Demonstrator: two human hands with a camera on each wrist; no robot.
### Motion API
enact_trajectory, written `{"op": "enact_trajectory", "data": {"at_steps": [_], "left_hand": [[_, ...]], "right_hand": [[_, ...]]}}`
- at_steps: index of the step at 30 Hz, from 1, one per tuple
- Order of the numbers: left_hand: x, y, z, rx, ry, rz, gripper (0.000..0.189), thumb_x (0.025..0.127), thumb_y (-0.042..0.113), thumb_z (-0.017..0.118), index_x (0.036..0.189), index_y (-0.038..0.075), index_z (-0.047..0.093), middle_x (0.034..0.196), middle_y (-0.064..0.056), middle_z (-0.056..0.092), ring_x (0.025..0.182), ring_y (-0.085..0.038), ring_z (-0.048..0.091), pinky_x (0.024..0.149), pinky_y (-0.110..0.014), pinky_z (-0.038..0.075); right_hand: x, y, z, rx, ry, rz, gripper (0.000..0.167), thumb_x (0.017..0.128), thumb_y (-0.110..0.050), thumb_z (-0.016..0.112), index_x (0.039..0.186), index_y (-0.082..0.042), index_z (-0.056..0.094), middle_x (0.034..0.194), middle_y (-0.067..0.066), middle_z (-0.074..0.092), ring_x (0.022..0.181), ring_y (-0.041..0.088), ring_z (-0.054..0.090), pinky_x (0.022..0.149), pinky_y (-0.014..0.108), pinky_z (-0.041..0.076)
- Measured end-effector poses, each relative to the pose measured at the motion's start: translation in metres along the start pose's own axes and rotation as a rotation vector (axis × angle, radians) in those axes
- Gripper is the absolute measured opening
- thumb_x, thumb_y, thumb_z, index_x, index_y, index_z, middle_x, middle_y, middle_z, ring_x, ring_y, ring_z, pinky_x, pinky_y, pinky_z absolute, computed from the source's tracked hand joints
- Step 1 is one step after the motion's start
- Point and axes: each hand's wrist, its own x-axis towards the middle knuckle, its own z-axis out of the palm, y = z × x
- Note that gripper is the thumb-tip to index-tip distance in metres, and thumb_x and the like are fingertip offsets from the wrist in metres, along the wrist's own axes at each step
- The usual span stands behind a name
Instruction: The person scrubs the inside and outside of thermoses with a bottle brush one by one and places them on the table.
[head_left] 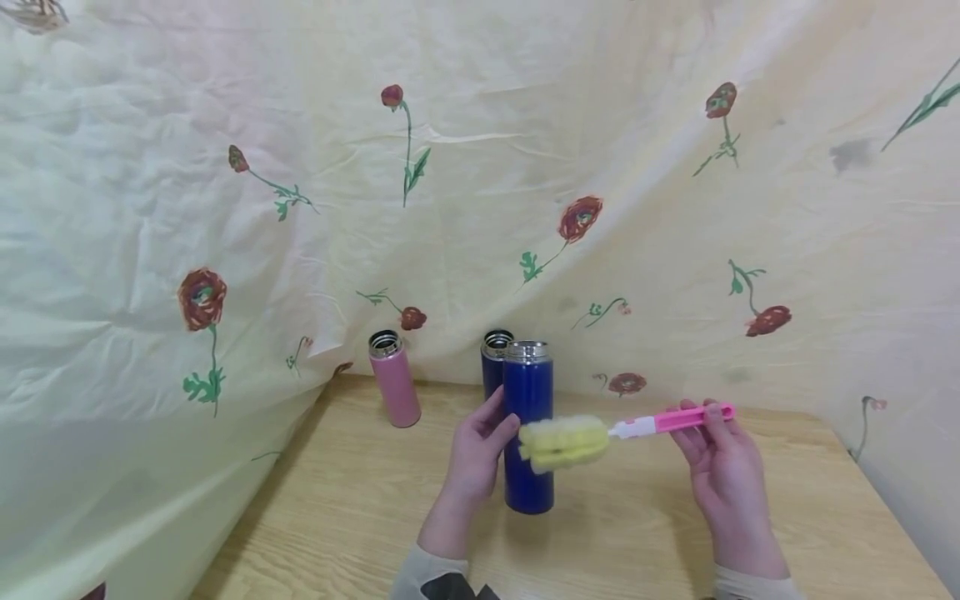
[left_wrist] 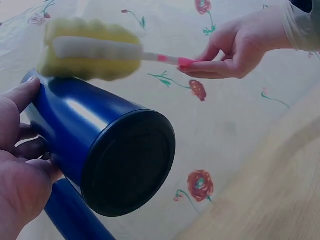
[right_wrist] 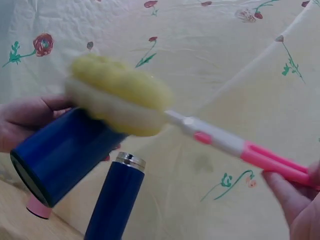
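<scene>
My left hand point(head_left: 476, 450) grips a blue bottle point(head_left: 529, 383) from its left side and holds it up off the table. The bottle has a bare metal neck and no lid on it; its black base point(left_wrist: 131, 162) faces the left wrist camera. In my right hand point(head_left: 726, 471) I pinch the pink end of a bottle brush point(head_left: 670, 421) with a white shaft. Its yellow and white sponge head point(head_left: 566, 442) lies crosswise in front of the bottle's body in the head view; whether the two touch I cannot tell.
Behind the held bottle stands a second, darker blue bottle point(head_left: 492, 367), partly hidden and lidless. A pink bottle point(head_left: 395, 383) with an open mouth stands further left. The wooden table point(head_left: 330, 500) is bordered by hanging cream cloth point(head_left: 465, 233) with red flowers.
</scene>
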Motion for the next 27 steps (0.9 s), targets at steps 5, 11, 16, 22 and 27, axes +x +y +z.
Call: {"op": "enact_trajectory", "data": {"at_steps": [5, 11, 16, 22, 27], "left_hand": [[0.000, 0.001, -0.001, -0.044, 0.006, 0.011, 0.060, 0.102, 0.007, 0.071, 0.157, -0.003, 0.048, 0.148, -0.023, 0.061, 0.126, -0.021, 0.066, 0.107, -0.038, 0.055], [0.000, -0.001, -0.001, -0.045, 0.005, 0.001, 0.058, 0.105, 0.008, 0.068, 0.158, -0.001, 0.048, 0.150, -0.022, 0.061, 0.128, -0.024, 0.064, 0.108, -0.039, 0.054], [0.000, -0.002, 0.001, -0.060, -0.007, -0.003, 0.061, 0.103, 0.006, 0.069, 0.158, -0.006, 0.044, 0.151, -0.026, 0.058, 0.128, -0.020, 0.065, 0.108, -0.037, 0.054], [-0.001, -0.002, 0.002, -0.051, -0.074, -0.022, 0.065, 0.104, 0.009, 0.068, 0.159, -0.010, 0.038, 0.156, -0.030, 0.051, 0.129, -0.020, 0.064, 0.109, -0.036, 0.054], [-0.002, -0.003, 0.001, -0.012, -0.159, -0.068, 0.064, 0.105, 0.011, 0.066, 0.159, -0.009, 0.039, 0.153, -0.029, 0.054, 0.126, -0.017, 0.064, 0.106, -0.034, 0.055]], "right_hand": [[0.002, 0.000, -0.007, -0.264, -0.139, 0.031, 0.020, 0.115, -0.008, 0.045, 0.114, -0.001, 0.064, 0.110, 0.016, 0.078, 0.103, 0.029, 0.079, 0.091, 0.037, 0.061], [0.003, -0.002, -0.010, -0.446, -0.158, 0.054, 0.021, 0.115, -0.010, 0.046, 0.117, -0.006, 0.066, 0.109, 0.011, 0.079, 0.102, 0.025, 0.079, 0.089, 0.034, 0.062], [0.004, -0.005, -0.012, -0.417, -0.165, 0.036, 0.020, 0.115, -0.010, 0.044, 0.116, -0.005, 0.064, 0.109, 0.011, 0.079, 0.101, 0.025, 0.079, 0.090, 0.034, 0.062], [0.004, -0.009, -0.012, -0.072, -0.073, 0.036, 0.014, 0.114, -0.009, 0.045, 0.117, -0.002, 0.056, 0.110, 0.016, 0.076, 0.104, 0.029, 0.078, 0.096, 0.035, 0.059], [0.002, -0.015, -0.010, 0.208, 0.051, 0.020, 0.009, 0.113, -0.011, 0.048, 0.118, -0.004, 0.052, 0.108, 0.018, 0.071, 0.103, 0.033, 0.078, 0.101, 0.037, 0.057]]}}
